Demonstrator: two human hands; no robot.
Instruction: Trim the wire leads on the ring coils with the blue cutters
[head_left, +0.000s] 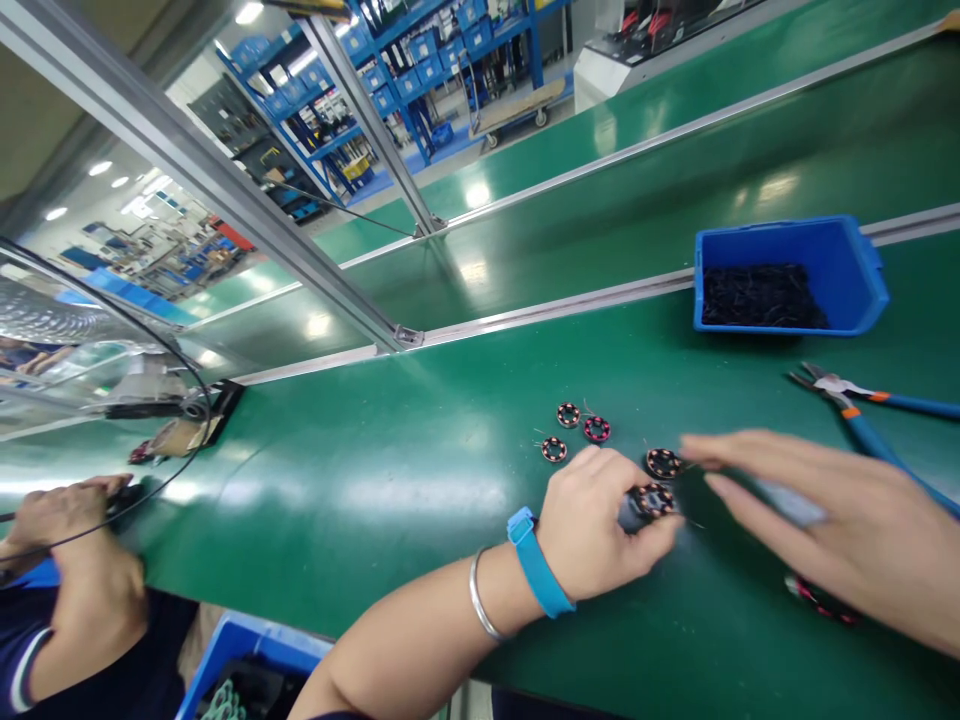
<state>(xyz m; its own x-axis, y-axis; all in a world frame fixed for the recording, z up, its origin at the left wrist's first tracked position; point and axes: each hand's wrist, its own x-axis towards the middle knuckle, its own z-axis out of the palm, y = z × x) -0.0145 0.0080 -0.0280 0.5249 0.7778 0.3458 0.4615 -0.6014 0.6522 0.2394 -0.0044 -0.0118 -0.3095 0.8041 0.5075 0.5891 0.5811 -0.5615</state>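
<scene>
My left hand [596, 525] is closed around a small round wound coil ring [655, 499], black with copper and pink windings, held just above the green bench [390, 470]. My right hand [832, 525] is blurred, its fingers stretched out flat toward that ring and close to another coil ring [664, 463] lying on the bench. Three more coil rings [571, 428] lie in a cluster just beyond my left hand. Part of one further ring [817, 598] shows under my right wrist.
A blue bin [787, 275] of small black parts sits at the back right. Blue-handled pliers [862, 405] lie right of it. A co-worker's arm [82, 560] rests at the bench's left end. Another blue bin [240, 665] stands below the front edge.
</scene>
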